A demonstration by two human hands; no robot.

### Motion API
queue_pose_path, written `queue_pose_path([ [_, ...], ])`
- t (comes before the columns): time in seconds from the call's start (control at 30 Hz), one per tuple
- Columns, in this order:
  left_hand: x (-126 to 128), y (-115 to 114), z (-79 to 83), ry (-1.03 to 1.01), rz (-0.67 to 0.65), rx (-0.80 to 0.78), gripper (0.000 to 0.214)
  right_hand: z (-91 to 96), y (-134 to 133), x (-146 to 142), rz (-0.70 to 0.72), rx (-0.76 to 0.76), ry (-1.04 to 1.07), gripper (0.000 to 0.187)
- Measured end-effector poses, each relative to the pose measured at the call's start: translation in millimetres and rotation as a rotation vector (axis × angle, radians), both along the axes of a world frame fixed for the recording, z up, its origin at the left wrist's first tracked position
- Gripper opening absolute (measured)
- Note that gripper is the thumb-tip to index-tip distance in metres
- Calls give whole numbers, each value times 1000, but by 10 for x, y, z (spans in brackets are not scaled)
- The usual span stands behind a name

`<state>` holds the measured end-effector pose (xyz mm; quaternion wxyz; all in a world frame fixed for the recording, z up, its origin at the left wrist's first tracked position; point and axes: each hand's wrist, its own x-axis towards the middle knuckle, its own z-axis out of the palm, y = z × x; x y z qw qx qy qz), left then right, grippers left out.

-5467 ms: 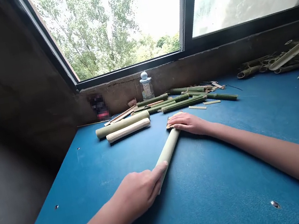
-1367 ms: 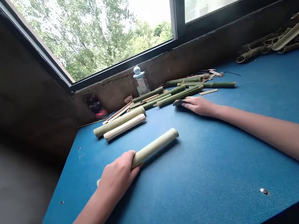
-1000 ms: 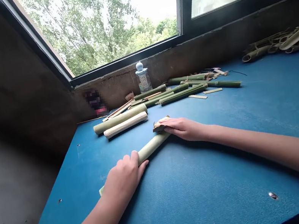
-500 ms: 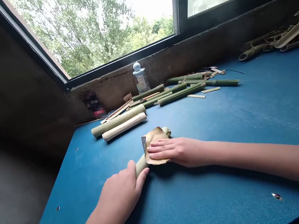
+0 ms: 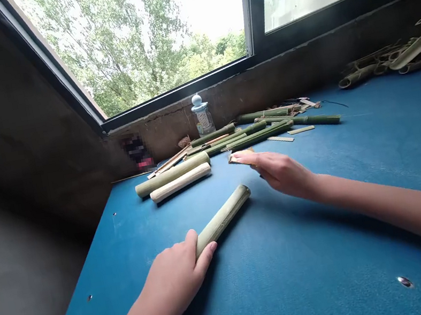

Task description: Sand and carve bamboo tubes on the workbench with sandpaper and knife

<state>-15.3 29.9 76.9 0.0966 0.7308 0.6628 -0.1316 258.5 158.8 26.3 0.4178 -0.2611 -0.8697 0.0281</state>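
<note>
A pale green bamboo tube (image 5: 225,217) lies slanted on the blue table (image 5: 332,244). My left hand (image 5: 177,277) is closed around its near end and presses it down. Beyond the tube's far end my right hand (image 5: 278,170) hovers just above the table, pinching a small tan piece of sandpaper (image 5: 239,155) between its fingertips. The sandpaper is clear of the tube.
Two thicker peeled tubes (image 5: 175,177) lie side by side behind. Several thin green bamboo sticks (image 5: 255,133) and strips sit by the wall with a small clear bottle (image 5: 202,118). More bamboo pieces (image 5: 393,63) are piled at the far right under the window.
Half a second ago my right hand pressed the sandpaper on the tube near my left hand. It has since slid up, off the far end, and lifted away. The left hand kept its hold.
</note>
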Motion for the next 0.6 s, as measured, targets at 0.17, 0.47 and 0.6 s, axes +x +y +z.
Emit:
queue_pose_path([
  [0.17,-33,-29,-53,61,-58,21,40,-175,52,-46,160,-356,-159,39],
  [0.47,-255,78,-147,268,-95,210,41,-115,-99,-116,273,-287,-277,52],
  [0.6,-283,96,-123,241,-133,215,41,-46,-1,-85,343,-388,-239,41],
])
